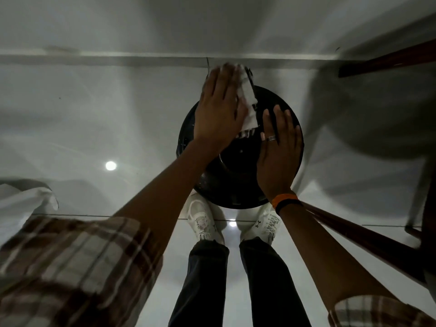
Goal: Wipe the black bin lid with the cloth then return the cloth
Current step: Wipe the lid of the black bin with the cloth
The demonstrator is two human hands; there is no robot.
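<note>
Wiping step underway — left hand [218, 109], fingers flat, is pressing cloth [247, 100] on lid [236, 175]; right hand [277, 152] is bracing, open-palmed. Next — sweep the rest, return cloth.

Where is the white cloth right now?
In the head view the white cloth is under the left hand, on the far part of the black bin lid, just left of the right hand.

The room around me is dim and grey. Two round lamp reflections [110, 165] glare off the glossy floor [94, 119]. My left hand [219, 109] and the cloth [247, 97] smear with motion blur. A broad soft shadow [368, 109] spreads at right. Straight lines bow near the frame edges.
</note>
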